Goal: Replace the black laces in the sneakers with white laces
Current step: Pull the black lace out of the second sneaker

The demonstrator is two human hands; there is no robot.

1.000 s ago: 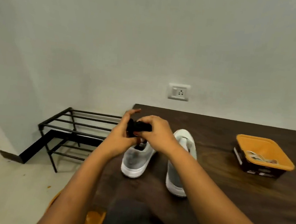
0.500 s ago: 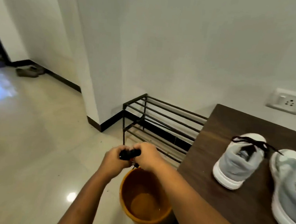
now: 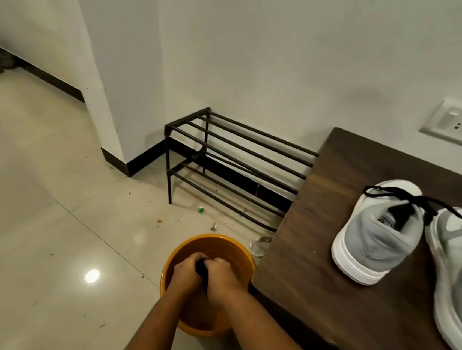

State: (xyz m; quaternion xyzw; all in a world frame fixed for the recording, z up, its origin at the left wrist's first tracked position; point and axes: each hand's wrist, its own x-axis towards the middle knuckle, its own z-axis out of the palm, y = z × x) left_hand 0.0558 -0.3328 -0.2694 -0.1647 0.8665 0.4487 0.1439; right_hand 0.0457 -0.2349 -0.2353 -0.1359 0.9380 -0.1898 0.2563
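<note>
We find the left hand (image 3: pixel 185 273) and right hand (image 3: pixel 223 280), both grips clamped on the bundled black lace (image 3: pixel 202 268), directly above the orange bucket (image 3: pixel 234 245); release should drop it inside.

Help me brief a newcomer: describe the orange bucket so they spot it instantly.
Find the dark wooden table, then the floor off its left edge, before the black metal rack. There stands the orange bucket: round, open-topped, the only orange thing there.
</note>
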